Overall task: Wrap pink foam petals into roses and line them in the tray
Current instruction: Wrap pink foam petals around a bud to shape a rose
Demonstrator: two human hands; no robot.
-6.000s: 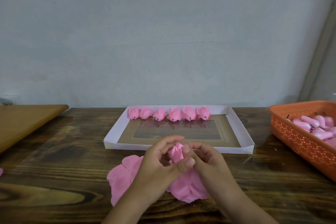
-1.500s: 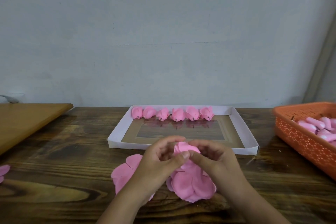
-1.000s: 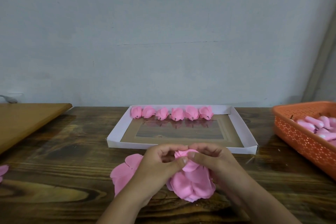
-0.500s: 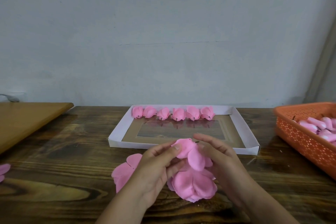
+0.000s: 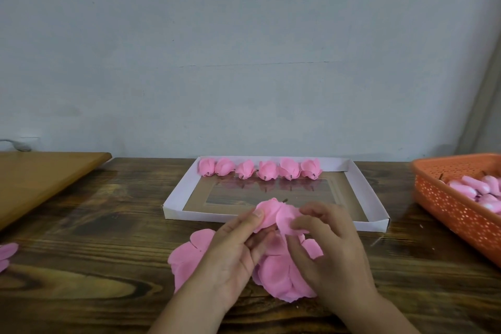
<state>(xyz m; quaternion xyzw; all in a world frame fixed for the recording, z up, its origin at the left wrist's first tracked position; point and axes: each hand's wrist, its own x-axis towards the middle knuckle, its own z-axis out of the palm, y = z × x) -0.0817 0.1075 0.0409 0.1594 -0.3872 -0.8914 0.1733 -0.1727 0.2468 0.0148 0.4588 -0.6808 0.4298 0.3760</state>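
Note:
A half-wrapped pink foam rose (image 5: pixel 273 213) is held just in front of the white tray (image 5: pixel 360 187). My left hand (image 5: pixel 235 255) pinches its left side with thumb and fingers. My right hand (image 5: pixel 329 247) pinches a petal (image 5: pixel 287 221) on its right side. Flat pink petals (image 5: pixel 282 276) lie on the table under my hands, with more (image 5: pixel 185 260) to the left. Several finished roses (image 5: pixel 259 168) stand in a row along the tray's far wall.
An orange basket (image 5: pixel 458 214) holding pink rose cores stands at the right edge. A lighter wooden board (image 5: pixel 40 179) lies at the left. A stray pink petal (image 5: pixel 6 252) lies at the table's left edge. The dark wooden table (image 5: pixel 95 225) ends at a grey wall.
The rose has been lifted a little and turned. A petal has been brought up around its right side by my right hand, whose fingers have curled in over it.

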